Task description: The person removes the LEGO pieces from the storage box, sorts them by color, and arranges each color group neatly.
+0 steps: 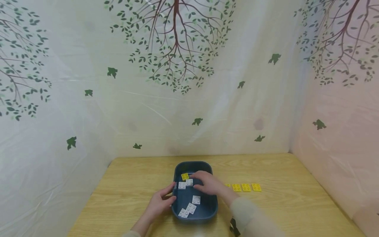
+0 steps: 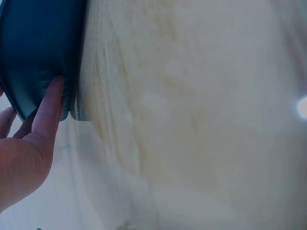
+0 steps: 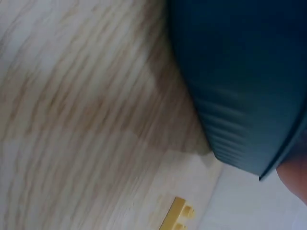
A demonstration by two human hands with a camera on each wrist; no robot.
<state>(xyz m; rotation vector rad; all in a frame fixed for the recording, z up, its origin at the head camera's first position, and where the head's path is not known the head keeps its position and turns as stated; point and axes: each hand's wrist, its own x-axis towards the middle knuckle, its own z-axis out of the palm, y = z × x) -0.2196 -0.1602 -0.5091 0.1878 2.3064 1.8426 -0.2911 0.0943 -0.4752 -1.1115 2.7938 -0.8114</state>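
A dark blue bin point(image 1: 193, 212) holds several white toy bricks point(image 1: 196, 199) and a yellow toy brick point(image 1: 185, 176). My left hand point(image 1: 158, 203) touches the bin's left side. In the left wrist view, a straight finger point(image 2: 48, 108) lies along the bin's outer wall point(image 2: 38, 52). Over the bin's right side reaches my right hand point(image 1: 208, 183), thumb and forefinger apart, fingertips close by the yellow brick and a white brick point(image 1: 189, 182). Only a bit of that hand point(image 3: 295, 178) shows beyond the rim in the right wrist view.
Right of the bin, several yellow bricks point(image 1: 246, 187) lie in a row on the wooden table point(image 1: 284, 204), the nearest partly hidden by my right arm. One yellow brick point(image 3: 176, 215) also shows in the right wrist view. Behind the table hangs a curtain point(image 1: 165, 131) with leaf prints.
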